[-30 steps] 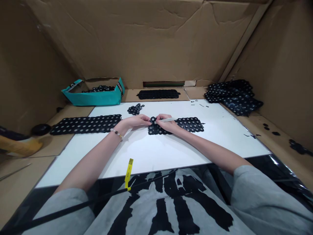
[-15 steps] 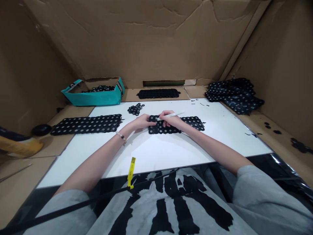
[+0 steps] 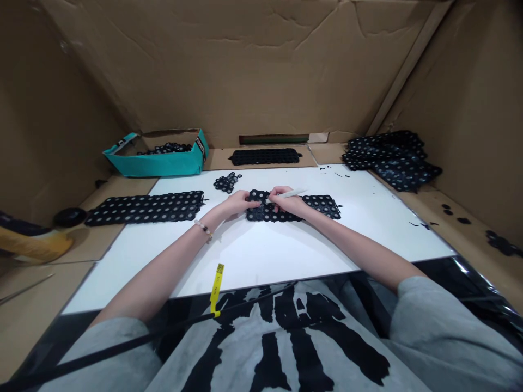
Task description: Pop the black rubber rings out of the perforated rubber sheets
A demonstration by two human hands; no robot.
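Observation:
A black strip-like sheet (image 3: 326, 206) with rows of pale round dots lies on the white board (image 3: 261, 250) in front of me. At its left end, my left hand (image 3: 237, 203) is closed on the edge, thumb on top and fingers partly hidden. My right hand (image 3: 288, 205) rests over the middle of the sheet and grips a white pen-like tool (image 3: 295, 193). The tool's tip points down and left at the dots, close to my left thumb; whether it touches is too small to tell.
A similar dotted sheet (image 3: 147, 208) lies left, another black sheet (image 3: 265, 156) at the back. Small black rings (image 3: 227, 182) lie near a teal box (image 3: 159, 163) holding more. Stacked dotted sheets (image 3: 388, 158) sit back right. Cardboard walls (image 3: 261, 71) surround the board.
My right hand and the tool's tip have shifted slightly right and down along the sheet. The sheet's left end has moved a little. My left hand keeps its grip.

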